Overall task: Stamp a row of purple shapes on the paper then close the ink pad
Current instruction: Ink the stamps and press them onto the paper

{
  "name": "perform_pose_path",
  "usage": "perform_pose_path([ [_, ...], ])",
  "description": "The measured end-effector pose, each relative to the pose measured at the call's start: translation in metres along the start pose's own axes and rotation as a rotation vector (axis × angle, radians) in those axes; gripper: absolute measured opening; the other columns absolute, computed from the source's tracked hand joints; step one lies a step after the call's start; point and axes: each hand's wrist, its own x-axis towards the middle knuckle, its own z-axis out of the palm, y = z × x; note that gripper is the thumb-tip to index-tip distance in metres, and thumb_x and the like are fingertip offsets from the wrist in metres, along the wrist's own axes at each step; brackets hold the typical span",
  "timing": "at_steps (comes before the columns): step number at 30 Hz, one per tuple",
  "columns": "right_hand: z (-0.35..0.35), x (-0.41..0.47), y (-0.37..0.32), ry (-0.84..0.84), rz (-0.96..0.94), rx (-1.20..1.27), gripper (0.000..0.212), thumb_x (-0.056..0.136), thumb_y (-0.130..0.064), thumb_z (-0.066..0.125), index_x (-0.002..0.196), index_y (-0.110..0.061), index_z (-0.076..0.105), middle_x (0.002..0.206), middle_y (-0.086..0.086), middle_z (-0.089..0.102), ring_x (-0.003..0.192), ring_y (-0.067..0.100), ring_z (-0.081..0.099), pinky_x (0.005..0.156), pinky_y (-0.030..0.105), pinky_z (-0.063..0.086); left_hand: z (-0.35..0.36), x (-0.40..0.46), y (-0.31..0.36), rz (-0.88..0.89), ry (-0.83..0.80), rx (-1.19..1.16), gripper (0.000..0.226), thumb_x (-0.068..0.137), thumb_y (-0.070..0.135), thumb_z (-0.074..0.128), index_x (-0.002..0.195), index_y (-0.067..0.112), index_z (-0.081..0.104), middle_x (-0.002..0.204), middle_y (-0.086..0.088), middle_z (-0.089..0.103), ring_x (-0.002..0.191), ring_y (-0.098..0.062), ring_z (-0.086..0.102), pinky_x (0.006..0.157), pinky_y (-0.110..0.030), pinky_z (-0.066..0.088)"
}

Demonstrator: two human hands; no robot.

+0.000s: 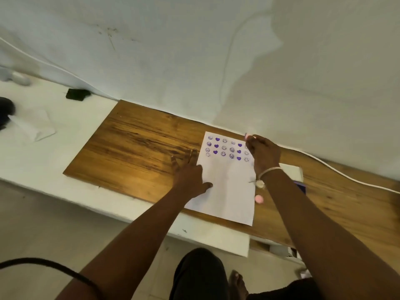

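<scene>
**Stamping station: sheet partly filled, ink pad open**

The white paper (229,187) lay flat on the wooden board (134,148), its near corner close to the board's front edge. The lower part of the sheet was blank. Nearest the wall, the sheet carried several rows of purple stamped shapes (227,149): solid hearts set between outlined smiley faces, some impressions faint.

The left hand (190,176) rested palm down across the sheet's left edge, fingers spread, thumb on the paper and the remaining fingers on the wood.

A small pink round piece (259,199) sat on the board just beside the sheet's right edge, below the right wrist.

The right hand (263,152) was over the far right corner of the sheet, fingertips pinched on a small pale stamp (247,137); its face was too blurred to read. A white band circled that wrist.

Beyond the right forearm, the ink pad (300,186) lay on the wood, largely hidden; a dark purple patch showed beside a white hinged lid (292,171), which stood open. Its contents could not be examined further.
</scene>
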Motion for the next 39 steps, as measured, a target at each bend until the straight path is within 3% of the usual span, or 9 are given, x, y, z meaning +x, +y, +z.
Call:
perform_pose_path([
  [3,-0.066,0.015,0.000,-0.004,0.056,0.228,0.020,0.092,-0.016,0.062,0.111,-0.010,0.069,0.109,0.007,0.074,0.110,0.025,0.065,0.105,0.034,0.047,-0.005,0.001,0.000,0.006,-0.004,-0.041,0.069,0.077,0.069,0.055,0.127,0.022,0.055,0.163,-0.006,0.007,0.150,-0.029,0.007,0.115,-0.066,0.002],
  [6,-0.113,0.012,0.004,0.095,0.198,0.588,0.006,0.089,0.000,0.060,0.088,-0.002,0.066,0.075,0.006,0.075,0.091,0.022,0.067,0.081,0.027,0.059,-0.010,0.001,0.009,0.032,0.106,-0.128,0.064,0.077,0.066,0.059,0.124,0.022,0.057,0.163,-0.004,0.010,0.149,-0.029,0.014,0.115,-0.061,0.012],
  [8,-0.134,0.004,0.007,0.142,0.291,0.711,0.009,0.085,0.005,0.062,0.079,-0.002,0.063,0.075,0.011,0.069,0.082,0.021,0.066,0.072,0.024,0.059,-0.013,0.002,0.019,0.069,0.206,-0.170,0.061,0.079,0.061,0.062,0.124,0.019,0.060,0.160,-0.004,0.023,0.145,-0.028,0.024,0.115,-0.055,0.021],
  [12,-0.155,-0.008,0.017,0.131,0.301,0.697,0.005,0.083,0.003,0.063,0.082,-0.001,0.062,0.088,0.014,0.062,0.084,0.020,0.063,0.071,0.021,0.058,-0.017,0.006,0.053,0.249,0.287,-0.332,0.053,0.077,0.046,0.072,0.116,0.012,0.067,0.136,-0.007,0.056,0.125,-0.028,0.052,0.103,-0.042,0.042],
  [17,-0.167,-0.014,0.024,0.041,0.310,0.684,0.011,0.083,0.001,0.066,0.094,0.000,0.063,0.100,0.014,0.063,0.094,0.022,0.062,0.079,0.025,0.059,-0.025,0.011,0.110,0.354,0.030,-0.521,0.043,0.078,0.033,0.077,0.115,0.017,0.063,0.116,0.000,0.064,0.097,-0.015,0.061,0.081,-0.022,0.046],
  [19,-0.170,-0.016,0.026,0.019,0.322,0.693,0.011,0.083,-0.001,0.067,0.094,-0.001,0.065,0.099,0.013,0.064,0.094,0.021,0.062,0.083,0.026,0.058,-0.023,0.016,0.127,0.370,-0.025,-0.542,0.044,0.078,0.028,0.078,0.117,0.016,0.062,0.116,-0.001,0.065,0.094,-0.015,0.062,0.077,-0.022,0.046],
  [25,-0.179,-0.016,0.047,-0.028,0.321,0.691,0.010,0.085,0.002,0.064,0.093,-0.001,0.069,0.090,0.011,0.069,0.082,0.016,0.066,0.071,0.023,0.057,-0.003,0.020,0.155,0.280,-0.125,-0.511,0.043,0.070,0.027,0.081,0.108,0.012,0.067,0.104,-0.006,0.071,0.085,-0.016,0.062,0.071,-0.023,0.044],
  [33,-0.188,-0.018,0.070,-0.034,0.334,0.658,0.021,0.084,0.004,0.064,0.104,0.002,0.068,0.098,0.015,0.068,0.091,0.022,0.066,0.070,0.024,0.058,0.009,0.014,0.172,0.211,0.018,-0.486,0.031,0.073,0.034,0.080,0.093,0.013,0.068,0.094,-0.006,0.071,0.086,-0.022,0.066,0.068,-0.024,0.040],
  [39,-0.194,-0.013,0.073,-0.031,0.319,0.611,0.028,0.084,0.004,0.065,0.112,0.004,0.066,0.103,0.016,0.068,0.096,0.023,0.065,0.075,0.027,0.058,0.009,0.016,0.166,0.245,0.036,-0.539,0.025,0.074,0.028,0.079,0.088,0.013,0.065,0.084,-0.002,0.068,0.075,-0.015,0.061,0.066,-0.024,0.044],
])
